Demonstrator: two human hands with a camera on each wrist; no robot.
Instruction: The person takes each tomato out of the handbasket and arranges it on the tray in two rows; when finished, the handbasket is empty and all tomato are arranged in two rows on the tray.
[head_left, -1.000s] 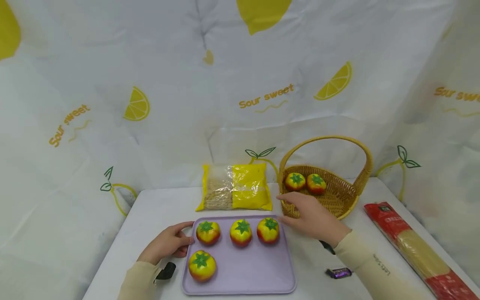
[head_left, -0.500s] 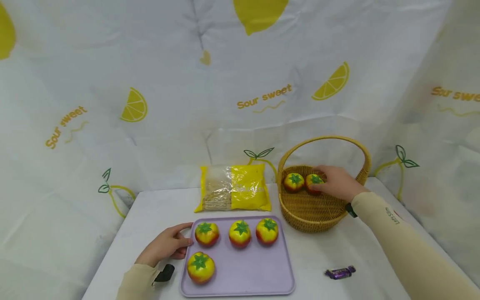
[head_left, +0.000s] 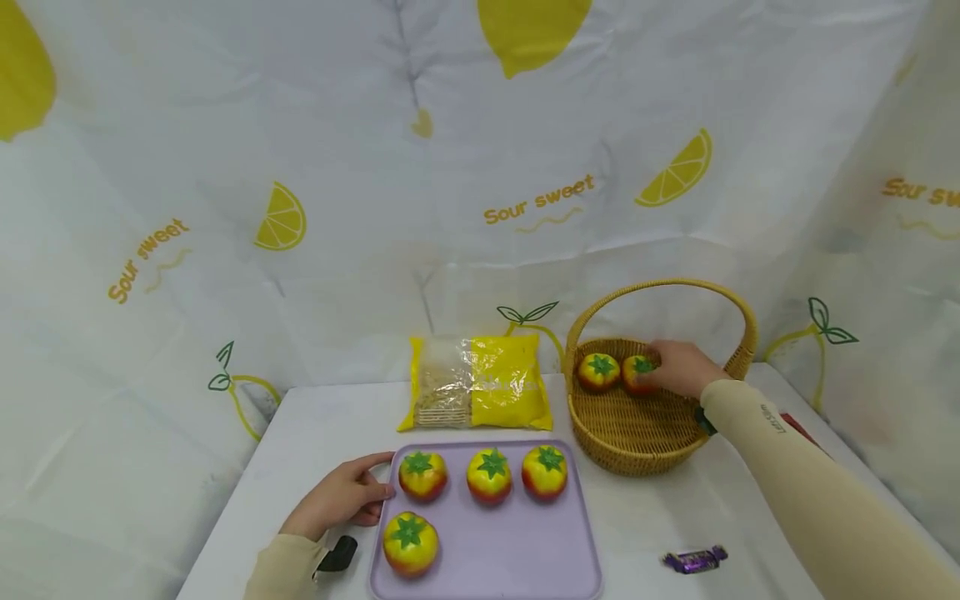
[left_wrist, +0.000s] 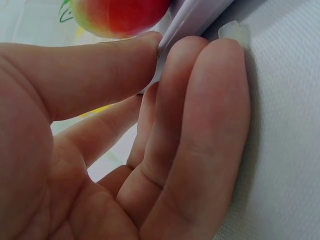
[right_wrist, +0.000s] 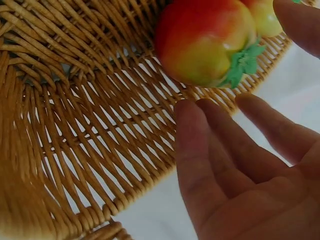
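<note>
My left hand (head_left: 342,497) holds the left rim of the lilac tray (head_left: 510,550). In the left wrist view its thumb meets the tray edge (left_wrist: 192,25), other fingers curled beside it. On the tray sit several red-yellow tomato-like fruits (head_left: 411,543) with green star-shaped tops. My right hand (head_left: 684,367) reaches into the wicker basket (head_left: 630,425), at the right one of two similar fruits (head_left: 639,379). In the right wrist view its fingers (right_wrist: 192,135) are spread, with a gap below that fruit (right_wrist: 200,45). The other fruit (head_left: 598,372) sits to its left.
A yellow, partly clear packet (head_left: 480,383) lies behind the tray. A purple-wrapped candy (head_left: 695,560) lies right of the tray. Part of a red package (head_left: 804,432) shows beyond the right sleeve. The basket's tall handle (head_left: 667,285) arches over its opening.
My right hand has moved from beside the tray into the basket, at the right fruit, and has stayed there since the middle frame. My left hand keeps its place on the tray rim.
</note>
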